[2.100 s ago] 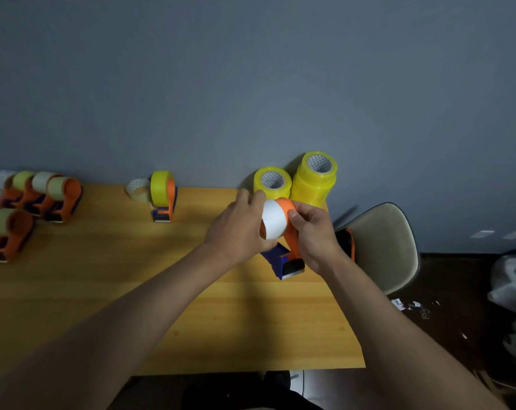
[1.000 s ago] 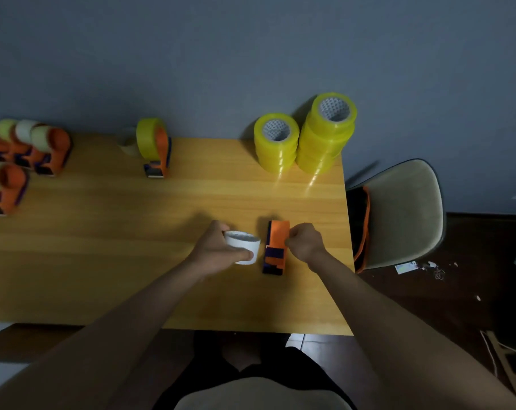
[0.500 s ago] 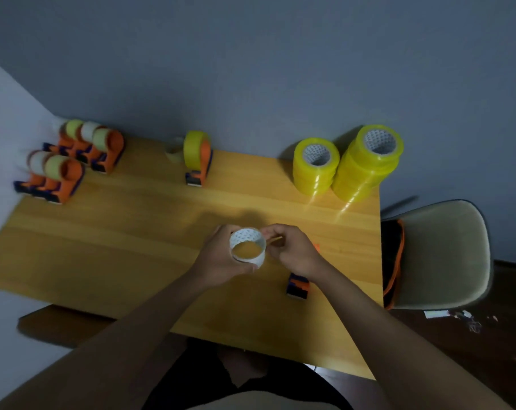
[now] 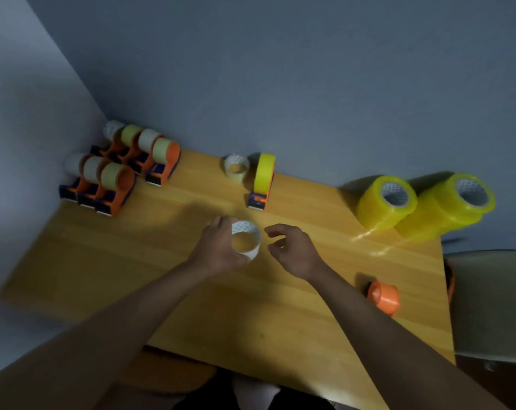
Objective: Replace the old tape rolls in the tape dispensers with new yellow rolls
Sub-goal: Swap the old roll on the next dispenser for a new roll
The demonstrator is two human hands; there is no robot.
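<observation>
left hand [image 4: 221, 250]: clamped around a spent white tape core [image 4: 246, 242], held above the wooden table [image 4: 132, 261]. right hand [image 4: 295, 251]: fingers loosely curled, nothing held, just beside the core. emptied orange dispenser [image 4: 383, 297]: lying near the right table edge, by the right forearm. yellow tape rolls [image 4: 386, 202]: stacked at the far right corner. refilled dispenser [image 4: 262, 180] and discarded core [image 4: 236, 167]: at the far edge. handling note: core is best set beside the discarded one, well apart from the unchanged dispensers [image 4: 117, 170] at far left.
</observation>
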